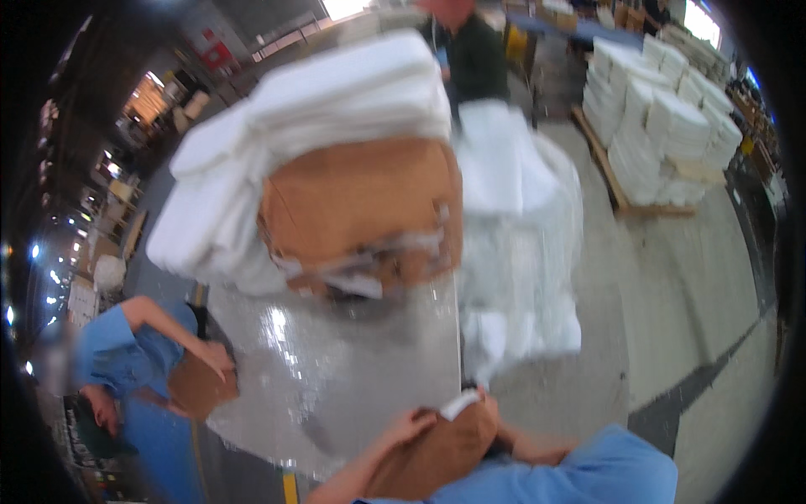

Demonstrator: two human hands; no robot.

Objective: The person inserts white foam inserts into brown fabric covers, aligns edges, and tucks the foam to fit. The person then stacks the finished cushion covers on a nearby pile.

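Note:
A brown fabric piece (pixel 438 455) is held close to my body at the table's near edge. Its surface looks soft and rounded, and a white strip (pixel 460 405) shows at its top end. My left hand (pixel 411 426) is closed on its left upper edge. At the other side, my right hand (pixel 489 410) grips the piece beside the white strip. Motion blur softens my fingers, and the underside of the piece is hidden.
A shiny grey table (pixel 361 353) bears a large brown bundle (pixel 361 202) before white padded stacks (pixel 353 92). White wrapped material (pixel 520 244) stands right of it. At left a co-worker (pixel 138 353) holds another brown piece (pixel 204 386). Another person (pixel 474 63) stands behind; a loaded pallet (pixel 617 189) lies far right.

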